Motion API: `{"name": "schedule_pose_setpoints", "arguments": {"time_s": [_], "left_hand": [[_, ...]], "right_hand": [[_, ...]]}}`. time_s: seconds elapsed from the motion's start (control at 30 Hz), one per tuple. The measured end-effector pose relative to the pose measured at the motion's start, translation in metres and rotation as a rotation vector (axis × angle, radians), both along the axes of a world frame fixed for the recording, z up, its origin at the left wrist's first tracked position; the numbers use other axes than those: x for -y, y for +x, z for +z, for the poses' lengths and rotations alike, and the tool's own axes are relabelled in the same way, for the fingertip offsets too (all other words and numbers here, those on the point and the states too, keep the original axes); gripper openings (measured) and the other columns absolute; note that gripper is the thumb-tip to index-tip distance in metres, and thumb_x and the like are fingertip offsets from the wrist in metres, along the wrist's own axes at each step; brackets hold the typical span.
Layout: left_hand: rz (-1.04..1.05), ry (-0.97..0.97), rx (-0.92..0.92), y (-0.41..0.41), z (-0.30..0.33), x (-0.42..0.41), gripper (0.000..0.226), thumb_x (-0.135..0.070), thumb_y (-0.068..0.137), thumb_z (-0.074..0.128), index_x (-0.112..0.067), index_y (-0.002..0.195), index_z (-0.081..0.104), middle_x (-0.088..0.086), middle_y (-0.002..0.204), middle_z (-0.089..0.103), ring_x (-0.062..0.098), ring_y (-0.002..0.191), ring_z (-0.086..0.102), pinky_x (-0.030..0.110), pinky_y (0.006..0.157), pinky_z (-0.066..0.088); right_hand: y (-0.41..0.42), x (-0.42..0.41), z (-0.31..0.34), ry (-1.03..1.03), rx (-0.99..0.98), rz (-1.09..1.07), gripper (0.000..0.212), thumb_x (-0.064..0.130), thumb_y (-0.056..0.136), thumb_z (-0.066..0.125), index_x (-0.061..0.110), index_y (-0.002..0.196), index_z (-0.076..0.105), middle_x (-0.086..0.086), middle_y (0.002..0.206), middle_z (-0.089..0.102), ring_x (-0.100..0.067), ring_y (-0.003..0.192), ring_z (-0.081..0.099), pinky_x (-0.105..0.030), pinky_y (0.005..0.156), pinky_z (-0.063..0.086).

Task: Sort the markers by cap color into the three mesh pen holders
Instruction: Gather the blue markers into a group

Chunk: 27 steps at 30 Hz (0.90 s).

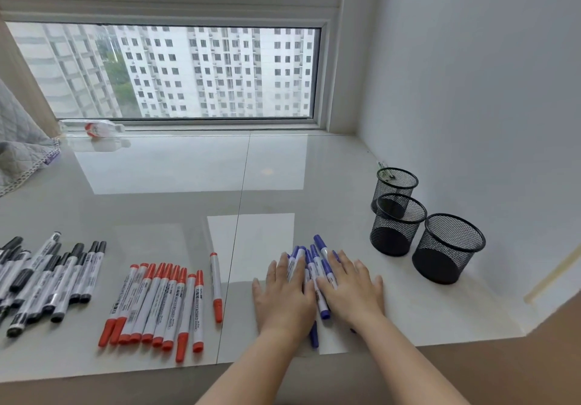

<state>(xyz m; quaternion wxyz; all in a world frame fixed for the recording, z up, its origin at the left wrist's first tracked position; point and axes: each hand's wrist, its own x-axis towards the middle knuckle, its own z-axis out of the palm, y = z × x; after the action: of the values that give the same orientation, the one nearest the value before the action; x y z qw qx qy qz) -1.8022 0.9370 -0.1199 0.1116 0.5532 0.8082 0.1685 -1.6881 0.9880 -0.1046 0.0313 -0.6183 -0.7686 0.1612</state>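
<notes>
Several blue-capped markers [315, 261] lie bunched on the glossy sill, partly hidden under my hands. My left hand [284, 294] rests flat on their left side, and my right hand [352, 288] lies flat on their right side, fingers spread. Left of them lies a row of several red-capped markers [157, 305], with one single red marker [216, 286] apart. At the far left sits a pile of black-capped markers [47, 275]. Three black mesh pen holders stand upright at the right: near [448, 249], middle [396, 225], far [395, 187].
A white wall [487, 90] rises right behind the holders. A window [188, 71] runs along the back of the sill [188, 168]. A plastic bottle [94, 128] lies by the window and a grey quilted cloth [19, 153] sits at the far left.
</notes>
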Motion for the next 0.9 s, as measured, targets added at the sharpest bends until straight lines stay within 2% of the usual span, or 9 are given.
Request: {"name": "schedule_pose_setpoints", "arguments": {"time_s": [0.13, 0.27, 0.43, 0.6, 0.8, 0.9], "left_hand": [[0.031, 0.042, 0.014, -0.002, -0.003, -0.009, 0.053, -0.048, 0.095, 0.017, -0.047, 0.144, -0.003, -0.011, 0.158, 0.004, 0.011, 0.144, 0.005, 0.041, 0.116, 0.006], [0.062, 0.085, 0.007, 0.0, -0.004, -0.014, 0.053, -0.048, 0.095, 0.02, -0.047, 0.145, 0.002, -0.012, 0.157, 0.01, 0.01, 0.144, 0.01, 0.039, 0.115, 0.009], [0.016, 0.031, -0.005, 0.0, -0.006, -0.013, 0.054, -0.045, 0.096, 0.018, -0.037, 0.147, 0.005, -0.014, 0.157, 0.0, 0.011, 0.145, -0.003, 0.04, 0.116, 0.004], [-0.027, 0.0, 0.007, 0.0, -0.002, -0.014, 0.054, -0.04, 0.098, 0.017, -0.031, 0.149, 0.001, -0.008, 0.158, -0.003, 0.012, 0.145, -0.005, 0.035, 0.116, 0.004], [-0.061, 0.012, 0.008, -0.005, 0.003, -0.014, 0.053, -0.04, 0.099, 0.018, -0.029, 0.149, 0.005, -0.004, 0.158, 0.002, 0.014, 0.145, 0.001, 0.031, 0.117, 0.007], [-0.056, 0.049, 0.039, -0.008, 0.005, -0.012, 0.051, -0.042, 0.098, 0.02, -0.031, 0.148, 0.013, -0.003, 0.158, 0.007, 0.014, 0.144, 0.009, 0.032, 0.116, 0.011]], "right_hand": [[0.0, 0.002, -0.001, 0.01, 0.008, 0.016, 0.061, 0.056, 0.093, 0.022, 0.038, 0.147, 0.0, 0.017, 0.157, -0.003, -0.015, 0.144, 0.003, -0.053, 0.114, 0.004], [-0.004, 0.01, -0.005, 0.044, 0.024, 0.005, 0.057, 0.053, 0.095, 0.016, 0.039, 0.146, -0.004, 0.018, 0.157, -0.003, -0.014, 0.144, 0.006, -0.055, 0.112, 0.006], [-0.003, 0.015, -0.008, 0.048, -0.014, -0.007, 0.057, 0.052, 0.095, 0.015, 0.037, 0.147, -0.003, 0.021, 0.156, -0.003, -0.012, 0.144, 0.005, -0.054, 0.112, 0.004], [-0.005, 0.016, -0.008, 0.037, -0.001, -0.012, 0.058, 0.053, 0.095, 0.014, 0.035, 0.148, -0.001, 0.019, 0.156, -0.003, -0.012, 0.145, 0.004, -0.053, 0.113, 0.004], [-0.004, 0.011, -0.002, -0.022, 0.003, 0.007, 0.059, 0.053, 0.095, 0.019, 0.035, 0.148, 0.001, 0.017, 0.157, -0.004, -0.014, 0.145, 0.003, -0.054, 0.113, 0.005], [-0.003, 0.009, 0.004, -0.04, -0.059, 0.007, 0.057, 0.052, 0.095, 0.022, 0.035, 0.148, 0.008, 0.015, 0.157, 0.002, -0.015, 0.144, 0.007, -0.053, 0.113, 0.006]]}}
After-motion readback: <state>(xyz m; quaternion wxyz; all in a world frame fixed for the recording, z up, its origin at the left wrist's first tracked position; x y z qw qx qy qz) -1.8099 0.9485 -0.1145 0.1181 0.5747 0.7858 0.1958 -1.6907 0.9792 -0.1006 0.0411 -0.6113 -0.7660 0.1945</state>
